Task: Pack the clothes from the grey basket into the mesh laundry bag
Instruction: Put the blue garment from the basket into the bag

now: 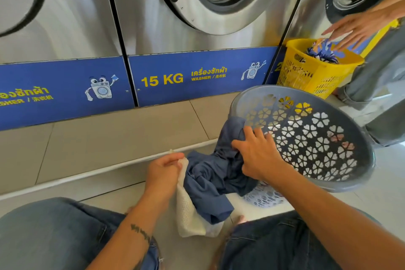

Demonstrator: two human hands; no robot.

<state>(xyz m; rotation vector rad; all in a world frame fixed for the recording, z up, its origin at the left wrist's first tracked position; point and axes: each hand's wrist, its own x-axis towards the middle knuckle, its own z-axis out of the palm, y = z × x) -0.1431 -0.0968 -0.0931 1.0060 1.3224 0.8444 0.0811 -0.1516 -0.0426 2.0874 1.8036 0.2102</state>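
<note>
The grey basket (341, 180) with flower-shaped holes lies tipped toward me on the floor at the right, its inside mostly bare. A blue garment (212, 180) trails from its lower rim down into the white mesh laundry bag (188, 215), which stands on the floor between my knees. My left hand (164, 171) pinches the bag's upper edge and holds the mouth apart. My right hand (256, 155) is closed on a bunch of the blue garment at the basket's rim.
Steel washers with blue base panels (197, 76) line the wall ahead, behind a tiled step (109, 144). At the right a yellow basket (311, 72) holds blue-white clothes, with another person's hand (355, 28) and legs (377, 85) beside it.
</note>
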